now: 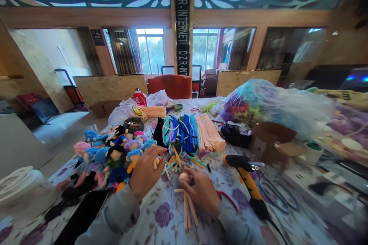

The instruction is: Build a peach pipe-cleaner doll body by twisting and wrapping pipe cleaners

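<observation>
Left of the black-and-orange glue gun (249,183), the right hand (202,190) pinches a peach, round-headed stick doll (186,212). Likely light, bendy; hold its head. Left hand (148,170): can't tell its grip.

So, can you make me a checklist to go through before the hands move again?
1. Grip on the peach figure: ok, the right hand has it by its round head.
2. Left hand free: cannot tell; pale bits show at it, maybe held.
3. Loose coloured bits tidied: not ok, they lie scattered just beyond the hands.
4. Glue gun out from under the hands: ok, it lies to the right of the right hand.
5. Glue gun cool: cannot tell, heat doesn't show.
6. Flat black slab well away from the left sleeve: not ok, they're right next to each other.
</observation>
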{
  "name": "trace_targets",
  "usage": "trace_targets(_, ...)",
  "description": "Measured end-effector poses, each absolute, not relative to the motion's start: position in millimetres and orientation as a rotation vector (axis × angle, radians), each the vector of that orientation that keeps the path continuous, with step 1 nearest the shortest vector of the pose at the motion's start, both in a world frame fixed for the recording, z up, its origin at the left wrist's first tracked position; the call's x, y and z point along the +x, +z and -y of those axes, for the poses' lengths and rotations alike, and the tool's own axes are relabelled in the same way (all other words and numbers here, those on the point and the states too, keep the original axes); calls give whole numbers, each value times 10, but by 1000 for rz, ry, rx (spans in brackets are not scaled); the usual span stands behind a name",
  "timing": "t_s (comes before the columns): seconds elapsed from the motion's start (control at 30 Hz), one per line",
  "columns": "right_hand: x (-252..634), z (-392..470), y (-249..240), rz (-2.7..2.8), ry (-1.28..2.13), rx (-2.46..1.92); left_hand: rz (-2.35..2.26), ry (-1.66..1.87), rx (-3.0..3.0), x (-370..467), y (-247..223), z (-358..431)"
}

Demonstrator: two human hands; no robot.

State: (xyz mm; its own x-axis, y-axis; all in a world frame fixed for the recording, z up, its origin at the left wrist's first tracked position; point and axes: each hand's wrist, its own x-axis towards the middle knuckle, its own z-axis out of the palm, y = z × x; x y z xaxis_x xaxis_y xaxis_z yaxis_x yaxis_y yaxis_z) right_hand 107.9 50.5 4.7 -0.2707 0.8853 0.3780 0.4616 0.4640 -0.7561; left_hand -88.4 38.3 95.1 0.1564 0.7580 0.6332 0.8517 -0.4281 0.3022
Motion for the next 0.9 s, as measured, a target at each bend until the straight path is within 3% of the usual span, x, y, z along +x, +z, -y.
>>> trace_targets(0.33, 1176, -567, 70, 1568, 911, -1039, 2238, -1807, -2443, -562, 375, -143)
trace_targets(0.6, 1178, -582, 81, 1374, 1062, -872, 2520, -2628, -2318, -438, 198, -147)
trace_targets(0.77, 1134, -529, 72, 1407, 1041, -887, 2675, -2733, -2549, -369, 171, -85)
trace_targets(0.9, 1112, -469, 115, 1410, 1181, -805, 2757, -2830, -2368, -349, 130, -86)
